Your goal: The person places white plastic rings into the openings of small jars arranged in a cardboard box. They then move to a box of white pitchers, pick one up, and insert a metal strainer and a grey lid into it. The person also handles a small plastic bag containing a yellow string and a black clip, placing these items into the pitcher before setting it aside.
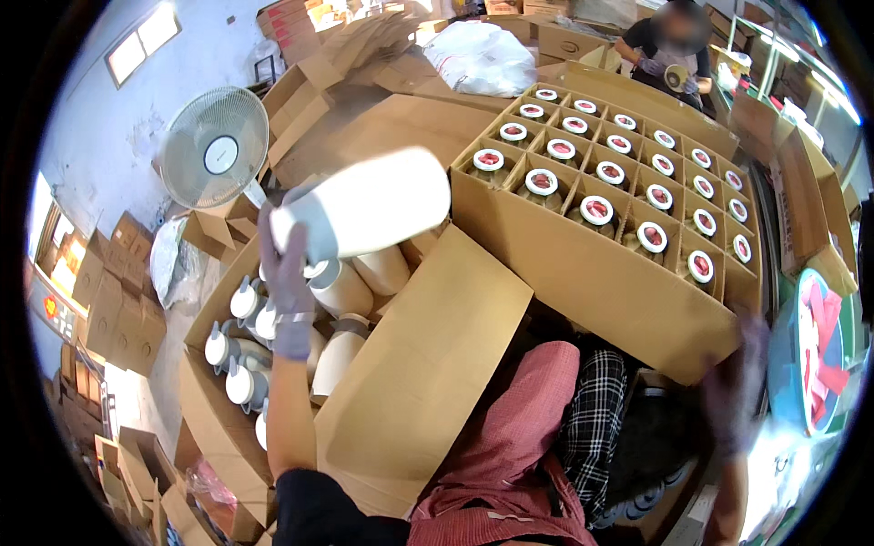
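Observation:
My left hand [289, 273], in a thin greyish-purple glove, grips the grey end of a white jug [378, 202]. The jug is tilted nearly on its side and blurred, above an open carton [223, 414] at the left. Several white jugs with grey handles [244, 382] stand in that carton. My right hand [737, 382], gloved too, is smeared by motion beside the near right corner of a large divided carton [592, 291]. Its fingers cannot be made out. In that carton's cells stand several glass vessels [596, 211] with white-rimmed, red-centred tops.
A raised carton flap [428, 364] lies between the left carton and my legs. A standing fan [218, 150] is at the far left. A blue basin [792, 355] with pink pieces sits at the right. Another person [669, 55] holds a round object at the far right.

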Demonstrator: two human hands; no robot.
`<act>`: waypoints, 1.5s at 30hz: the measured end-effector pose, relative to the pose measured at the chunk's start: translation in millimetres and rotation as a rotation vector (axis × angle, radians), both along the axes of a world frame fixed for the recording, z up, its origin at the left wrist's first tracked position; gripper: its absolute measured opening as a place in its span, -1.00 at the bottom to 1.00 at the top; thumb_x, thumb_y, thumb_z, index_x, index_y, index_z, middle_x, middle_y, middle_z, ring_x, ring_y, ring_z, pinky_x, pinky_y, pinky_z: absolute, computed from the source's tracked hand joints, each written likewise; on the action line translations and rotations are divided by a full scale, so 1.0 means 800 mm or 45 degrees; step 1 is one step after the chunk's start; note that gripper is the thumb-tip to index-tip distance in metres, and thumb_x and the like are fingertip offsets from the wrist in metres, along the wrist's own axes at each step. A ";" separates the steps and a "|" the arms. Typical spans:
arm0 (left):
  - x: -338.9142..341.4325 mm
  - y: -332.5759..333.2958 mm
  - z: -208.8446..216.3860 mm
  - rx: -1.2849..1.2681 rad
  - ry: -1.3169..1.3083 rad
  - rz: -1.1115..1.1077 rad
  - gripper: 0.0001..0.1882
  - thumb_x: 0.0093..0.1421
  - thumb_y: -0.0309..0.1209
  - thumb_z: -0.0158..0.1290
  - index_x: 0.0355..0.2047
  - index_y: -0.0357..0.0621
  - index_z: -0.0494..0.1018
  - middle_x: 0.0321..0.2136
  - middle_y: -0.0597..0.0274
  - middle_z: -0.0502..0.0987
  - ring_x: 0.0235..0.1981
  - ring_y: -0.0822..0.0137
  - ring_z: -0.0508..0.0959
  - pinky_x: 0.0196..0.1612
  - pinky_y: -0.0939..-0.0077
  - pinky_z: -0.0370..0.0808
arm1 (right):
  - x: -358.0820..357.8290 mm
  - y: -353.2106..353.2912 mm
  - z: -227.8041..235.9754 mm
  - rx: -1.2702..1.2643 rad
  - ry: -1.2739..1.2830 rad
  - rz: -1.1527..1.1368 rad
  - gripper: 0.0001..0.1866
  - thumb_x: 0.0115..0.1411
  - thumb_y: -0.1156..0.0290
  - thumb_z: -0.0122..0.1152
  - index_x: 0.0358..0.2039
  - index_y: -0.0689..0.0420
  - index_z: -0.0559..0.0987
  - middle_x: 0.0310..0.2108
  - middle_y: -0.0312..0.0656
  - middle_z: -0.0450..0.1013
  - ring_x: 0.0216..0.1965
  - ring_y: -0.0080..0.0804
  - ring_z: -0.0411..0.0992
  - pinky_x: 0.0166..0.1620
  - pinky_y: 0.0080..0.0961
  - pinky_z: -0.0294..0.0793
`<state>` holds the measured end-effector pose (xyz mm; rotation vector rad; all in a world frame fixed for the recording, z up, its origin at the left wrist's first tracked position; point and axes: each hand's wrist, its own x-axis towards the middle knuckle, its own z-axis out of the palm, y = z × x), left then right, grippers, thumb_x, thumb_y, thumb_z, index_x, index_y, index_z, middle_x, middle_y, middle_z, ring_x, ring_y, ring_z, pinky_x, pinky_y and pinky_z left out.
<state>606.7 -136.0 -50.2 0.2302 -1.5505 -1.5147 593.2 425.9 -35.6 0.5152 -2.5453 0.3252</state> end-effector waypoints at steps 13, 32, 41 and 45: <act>0.106 0.266 -0.180 -0.073 -0.837 -0.944 -0.53 0.39 -0.21 -0.12 0.19 -0.24 0.32 0.07 0.08 0.45 0.13 0.28 0.39 0.23 0.34 0.29 | -0.005 -0.055 -0.114 -0.794 -0.721 0.966 -0.84 0.13 0.37 0.34 -0.36 0.18 0.61 -0.32 -0.16 0.51 -0.09 -0.15 0.49 0.10 -0.21 0.42; -0.083 0.375 -0.142 0.389 -0.582 -1.790 -0.40 0.42 -0.02 -0.21 0.27 -0.21 0.22 0.18 0.03 0.35 -0.02 0.32 0.52 0.07 0.28 0.51 | -0.203 0.014 0.048 -0.125 -0.059 0.141 -0.44 0.02 0.31 0.41 0.05 0.19 0.51 -0.15 0.03 0.42 -0.08 -0.07 0.45 0.01 -0.27 0.44; -0.134 0.411 -0.131 1.230 -0.343 -2.063 -0.23 0.34 0.23 -0.26 0.25 -0.19 0.22 0.16 0.09 0.40 0.17 0.15 0.43 0.22 0.10 0.41 | -0.022 -0.048 -0.027 -0.084 0.132 0.482 -0.22 -0.18 0.04 0.51 0.08 -0.03 0.43 0.02 -0.05 0.30 0.10 0.03 0.28 0.24 0.16 0.15; -0.131 0.364 -0.163 0.901 -0.524 -1.803 -0.39 0.38 0.00 -0.16 0.22 -0.24 0.26 0.10 0.04 0.44 0.10 0.21 0.47 0.21 0.23 0.40 | 0.006 -0.050 -0.140 -0.526 -0.327 0.709 -0.22 0.03 -0.23 0.30 0.13 0.02 0.41 0.32 0.16 0.02 0.33 0.25 0.02 0.32 0.15 0.00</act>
